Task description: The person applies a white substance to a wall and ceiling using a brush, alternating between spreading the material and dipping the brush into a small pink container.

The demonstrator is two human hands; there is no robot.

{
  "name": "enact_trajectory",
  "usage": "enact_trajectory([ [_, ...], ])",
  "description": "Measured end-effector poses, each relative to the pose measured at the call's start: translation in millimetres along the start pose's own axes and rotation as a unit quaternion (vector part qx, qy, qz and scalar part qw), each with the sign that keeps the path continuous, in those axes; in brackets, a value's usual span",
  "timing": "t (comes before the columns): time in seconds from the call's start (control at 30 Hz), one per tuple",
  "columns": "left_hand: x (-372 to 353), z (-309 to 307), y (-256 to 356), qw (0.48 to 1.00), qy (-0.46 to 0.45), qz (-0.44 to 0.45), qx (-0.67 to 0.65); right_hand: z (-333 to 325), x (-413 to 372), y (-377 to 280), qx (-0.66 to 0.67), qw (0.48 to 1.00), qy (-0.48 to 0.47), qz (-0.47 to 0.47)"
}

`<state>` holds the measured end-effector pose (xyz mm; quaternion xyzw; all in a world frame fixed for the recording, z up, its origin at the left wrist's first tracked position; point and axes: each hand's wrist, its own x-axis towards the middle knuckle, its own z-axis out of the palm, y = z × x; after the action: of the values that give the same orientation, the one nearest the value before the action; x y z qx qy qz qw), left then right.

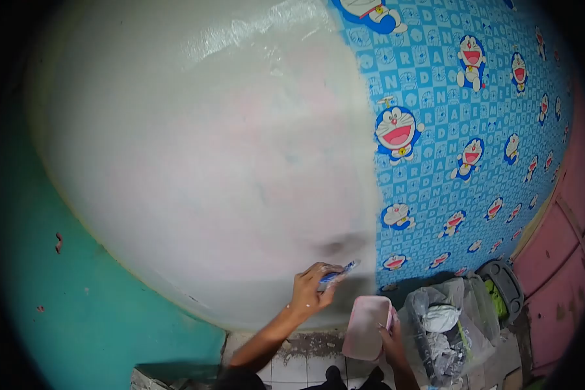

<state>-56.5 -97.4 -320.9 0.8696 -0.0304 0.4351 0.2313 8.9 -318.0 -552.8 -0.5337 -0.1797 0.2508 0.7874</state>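
Wall [208, 156]: smooth, white, filling upper left. Patterned blue covering [429, 175]: filling upper right. 1 rectangular pink tub [368, 327], lower centre: right hand [392, 339] is gripping its side, fingers curling. 1 slim blue brush [338, 273], just left of centre-bottom: left hand [313, 290] is pinching it, fingers bending.

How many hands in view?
2. Left hand, by the white wall surface, gripping a blue-handled tool; right hand, lower and further right, holding the pink tub.
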Motion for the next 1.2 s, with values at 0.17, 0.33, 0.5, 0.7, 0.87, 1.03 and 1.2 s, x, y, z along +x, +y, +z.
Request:
enact_trajectory([
  [0.17,-63,-8,8,0.970,0.058,-0.232,-0.049,34,0,5,0.029,0.999,-0.036,-0.008],
  [0.33,-102,-29,-10,0.963,0.078,-0.255,-0.037,77,-6,6,0.092,0.995,-0.042,-0.007],
  [0.5,-109,-54,-9,0.946,0.030,-0.322,-0.016,114,-16,21,0.085,0.996,-0.036,-0.009],
  [0.7,-132,-70,-28,0.958,0.011,-0.285,-0.013,147,-34,28,0.162,0.984,-0.010,0.075],
  [0.87,-139,-71,-31,0.952,-0.015,-0.305,-0.033,166,-42,30,0.160,0.981,0.028,0.110],
  [1.03,-143,-71,-35,0.951,-0.022,-0.307,-0.022,173,-41,25,0.171,0.978,0.007,0.115],
  [1.2,-140,-64,-32,0.950,-0.028,-0.310,-0.010,169,-34,14,0.172,0.976,-0.004,0.133],
])
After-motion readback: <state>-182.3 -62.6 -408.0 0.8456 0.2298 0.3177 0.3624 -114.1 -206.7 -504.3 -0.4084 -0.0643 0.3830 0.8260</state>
